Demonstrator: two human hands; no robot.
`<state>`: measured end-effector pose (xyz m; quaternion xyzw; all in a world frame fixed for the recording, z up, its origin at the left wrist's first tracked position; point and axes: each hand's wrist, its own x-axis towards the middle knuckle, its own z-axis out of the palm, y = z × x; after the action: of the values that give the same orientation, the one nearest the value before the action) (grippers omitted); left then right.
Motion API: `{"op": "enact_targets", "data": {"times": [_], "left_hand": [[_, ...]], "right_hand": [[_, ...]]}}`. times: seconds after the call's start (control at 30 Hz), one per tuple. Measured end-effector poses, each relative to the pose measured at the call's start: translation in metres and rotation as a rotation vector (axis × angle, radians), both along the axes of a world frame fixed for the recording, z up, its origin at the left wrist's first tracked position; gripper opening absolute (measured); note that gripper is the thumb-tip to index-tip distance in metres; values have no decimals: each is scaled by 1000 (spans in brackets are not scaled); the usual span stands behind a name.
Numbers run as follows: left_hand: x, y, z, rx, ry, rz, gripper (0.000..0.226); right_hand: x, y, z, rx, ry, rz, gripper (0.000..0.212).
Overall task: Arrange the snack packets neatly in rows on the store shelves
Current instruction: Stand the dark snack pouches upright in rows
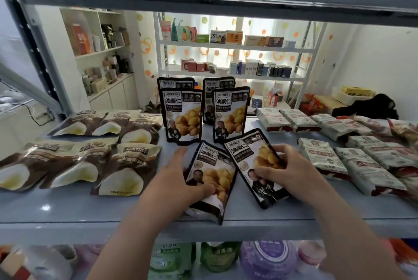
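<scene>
Shelf (67,207), pale blue-grey, at chest level.

Chestnut packets: glossy pouches with a black border and a white face, a photo of yellow peeled chestnuts and a portrait of a person in dark clothes. Large black characters read 油栗仁; the small boxed logo above them is too blurred to read. Count: 6.
- 4 standing packets (183,119) upright at mid-shelf, 2 in front and 2 right behind, faces forward.
- 2 lie tilted at the front, tops fanned apart, touching along their inner edges.

Left grip (178,178): fingers along the left edge of the left packet (210,180), thumb curled onto its face, pinching it. This packet's bottom end reaches the shelf's front edge.
Right grip (287,169): fingers curled over the right edge of the right packet (251,162), thumb on its face, pinching it.

Left of these: brown pouches (129,166) with a pale cut nut pictured, lying flat in 2 rows, at least 6; writing unreadable.
Right: white packets (321,155) with red ends, flat in 2 rows; count unclear.

Below: green and purple bags (267,257), blurred.
</scene>
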<state>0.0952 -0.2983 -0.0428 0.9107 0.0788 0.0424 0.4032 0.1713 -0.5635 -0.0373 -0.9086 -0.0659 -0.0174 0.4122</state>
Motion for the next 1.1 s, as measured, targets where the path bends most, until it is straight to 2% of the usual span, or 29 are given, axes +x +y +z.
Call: {"op": "enact_targets", "data": {"times": [0.07, 0.17, 0.2, 0.33, 0.5, 0.6, 0.87, 1.1], "left_hand": [[1, 7, -3, -64, -76, 37, 87], [4, 18, 1, -100, -214, 103, 28], [5, 21, 3, -102, -247, 124, 21], [8, 36, 10, -51, -297, 166, 35], [19, 49, 6, -28, -286, 202, 38], [24, 53, 1, -41, -286, 180, 47], [24, 50, -14, 57, -339, 159, 48], [24, 46, -16, 150, -371, 146, 47]], "right_hand": [[5, -3, -3, 220, -3, 11, 71], [13, 2, 0, 538, -18, 83, 73], [16, 6, 2, 596, -27, 118, 70], [28, 20, 11, 606, -35, 230, 46], [39, 34, 17, 577, 56, 372, 46], [44, 34, 12, 571, 69, 424, 34], [40, 30, -2, 511, 33, 387, 27], [37, 37, -7, 440, -102, 290, 27]]}}
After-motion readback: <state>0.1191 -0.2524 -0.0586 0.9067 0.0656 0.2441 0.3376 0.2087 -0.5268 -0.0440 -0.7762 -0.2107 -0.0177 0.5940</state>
